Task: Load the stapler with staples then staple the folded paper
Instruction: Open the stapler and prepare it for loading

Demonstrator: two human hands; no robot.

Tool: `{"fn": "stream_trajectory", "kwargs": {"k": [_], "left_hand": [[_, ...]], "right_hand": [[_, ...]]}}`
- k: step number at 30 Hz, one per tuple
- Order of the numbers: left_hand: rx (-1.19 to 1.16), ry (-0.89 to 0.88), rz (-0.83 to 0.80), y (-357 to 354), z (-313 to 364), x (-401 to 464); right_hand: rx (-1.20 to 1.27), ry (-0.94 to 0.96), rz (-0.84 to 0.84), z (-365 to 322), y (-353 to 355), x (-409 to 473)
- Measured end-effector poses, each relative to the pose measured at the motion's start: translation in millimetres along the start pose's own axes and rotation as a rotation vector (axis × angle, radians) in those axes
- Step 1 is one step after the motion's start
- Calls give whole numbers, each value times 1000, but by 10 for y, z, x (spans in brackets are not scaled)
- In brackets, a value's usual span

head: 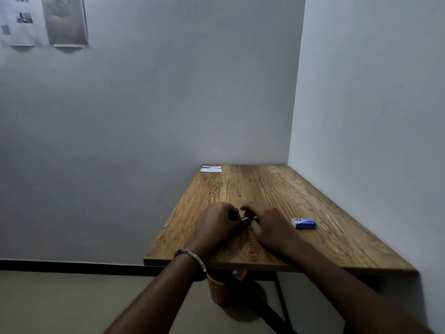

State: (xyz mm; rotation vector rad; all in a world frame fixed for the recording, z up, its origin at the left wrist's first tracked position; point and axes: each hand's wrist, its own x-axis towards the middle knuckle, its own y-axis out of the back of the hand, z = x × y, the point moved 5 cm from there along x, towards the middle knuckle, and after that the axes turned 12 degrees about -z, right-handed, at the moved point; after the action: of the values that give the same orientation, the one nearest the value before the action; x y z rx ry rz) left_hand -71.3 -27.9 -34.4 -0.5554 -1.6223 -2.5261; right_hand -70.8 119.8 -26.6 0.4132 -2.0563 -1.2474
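Note:
A small metal stapler point(248, 219) sits between both my hands over the middle of the wooden table point(265, 189); only a shiny sliver of it shows. My left hand point(216, 222) curls round its left end and my right hand point(267, 225) grips its right end with curled fingers. Whether the stapler is open, I cannot tell. A blue staple box point(304, 223) lies on the table just right of my right hand. The folded white paper point(211, 169) lies at the table's far left corner.
The table stands in a corner, with walls close behind it and along its right side. An orange bin point(218, 290) sits on the floor under the near edge. Printed sheets point(65, 20) hang on the wall at upper left.

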Motion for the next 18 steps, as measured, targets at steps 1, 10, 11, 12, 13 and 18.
{"fn": "stream_trajectory", "kwargs": {"k": [1,10,11,12,13,18], "left_hand": [[1,2,-2,4,6,1],[-7,31,17,-16,-16,19],[-7,37,25,-11,-20,20],[-5,39,35,-5,-18,22],[-4,37,44,0,-13,22],[-8,-6,111,54,50,-3]], "right_hand": [[16,-4,16,5,7,-5],[504,-402,210,251,43,-36],[621,-477,210,289,2,-44],[751,-546,216,314,-39,-50],[886,-606,228,327,-75,-51],[1468,-757,315,235,-175,-59]]}}
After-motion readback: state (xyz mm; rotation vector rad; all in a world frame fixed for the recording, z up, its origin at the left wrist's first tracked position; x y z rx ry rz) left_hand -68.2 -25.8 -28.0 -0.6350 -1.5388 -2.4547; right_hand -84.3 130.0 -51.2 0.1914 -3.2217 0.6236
